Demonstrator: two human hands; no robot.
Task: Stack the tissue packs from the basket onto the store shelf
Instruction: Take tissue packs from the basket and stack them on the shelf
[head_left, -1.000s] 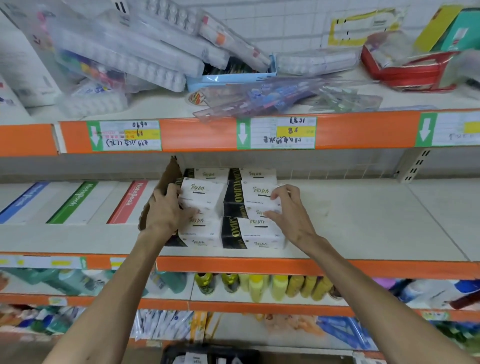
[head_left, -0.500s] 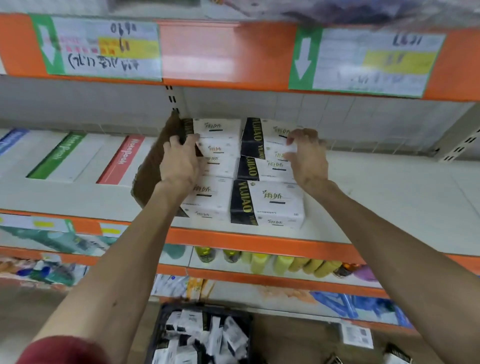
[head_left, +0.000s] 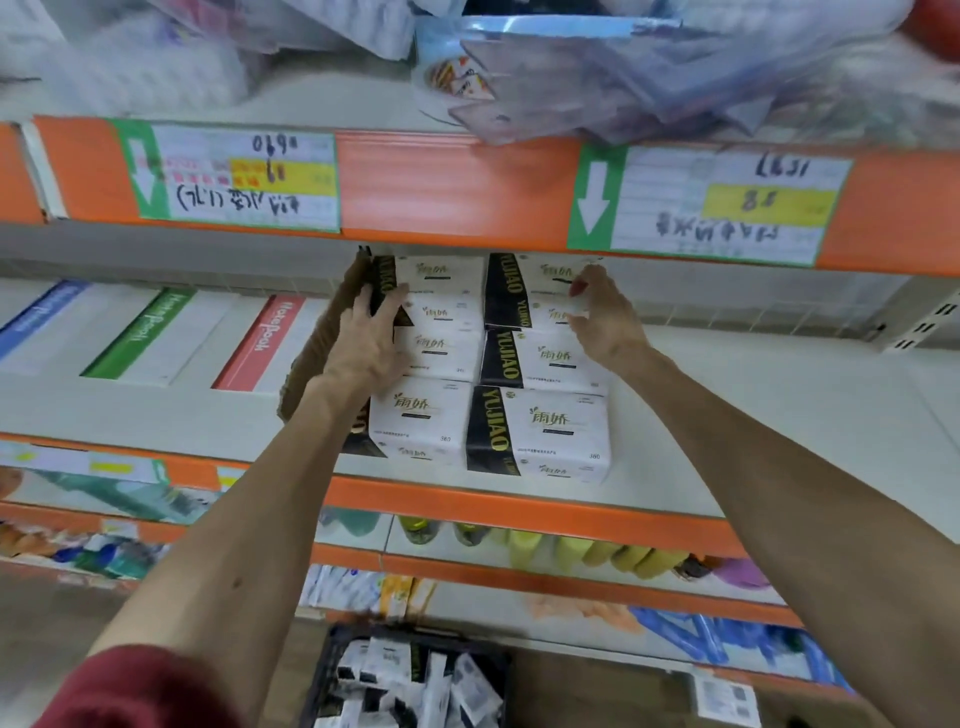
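Eight or so tissue packs (head_left: 540, 358) sit in two columns on the middle shelf (head_left: 779, 415), long sides running left to right.
White wrappers, black band at each left end, green logo facing out. Left hand (head_left: 363, 353) lies flat with fingers spread on the left column. Right hand (head_left: 605, 322) curls its fingers on the top right pack (head_left: 540, 275). Cardboard (head_left: 311, 358) leans just left; notebooks (head_left: 150, 332) lie further left. Orange shelf edge (head_left: 457, 187) overhangs the top row. Basket (head_left: 322, 670) on the floor holds more packs.
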